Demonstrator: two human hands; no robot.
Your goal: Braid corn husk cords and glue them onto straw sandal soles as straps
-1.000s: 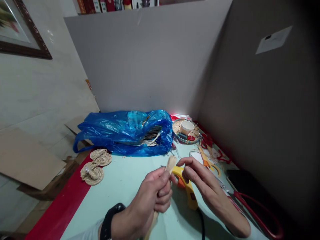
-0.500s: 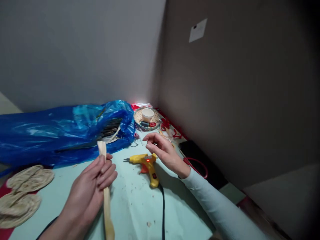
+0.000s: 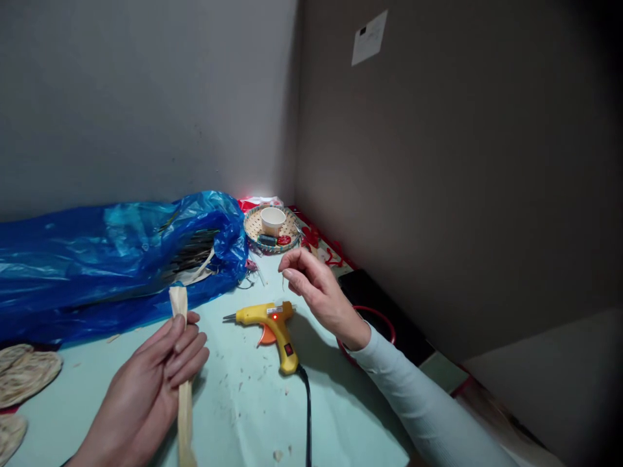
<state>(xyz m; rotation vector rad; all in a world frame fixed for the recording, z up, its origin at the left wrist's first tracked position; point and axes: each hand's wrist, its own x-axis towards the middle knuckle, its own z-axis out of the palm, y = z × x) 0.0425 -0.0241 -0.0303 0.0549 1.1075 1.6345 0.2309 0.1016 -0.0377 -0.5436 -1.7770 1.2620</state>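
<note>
My left hand (image 3: 170, 353) is closed around a pale, flat strip of dried plant fibre (image 3: 185, 415), which stands upright. Its folded top end sticks out above my thumb, and its lower end runs past the bottom of the view. Over the table, my right hand (image 3: 324, 295) has its thumb and forefinger tips brought together. A faint thin strand shows just under them, too fine to name. Between my hands lies a yellow hot glue gun (image 3: 285, 344) with an orange trigger, a lit red light and its nozzle pointing left. Neither hand touches it.
A blue plastic bag (image 3: 111, 259) of dark stalks lies along the back left. Behind stands a woven tray (image 3: 253, 227) with a white cup (image 3: 273, 220). Coiled fibre pieces (image 3: 29, 376) lie at the left edge. A black cord (image 3: 308, 415) trails forward, and walls meet behind the table.
The view has swung a little, so most things sit further left. My right thumb and forefinger tips have come closer together. My left hand keeps hold of the fibre strip.
</note>
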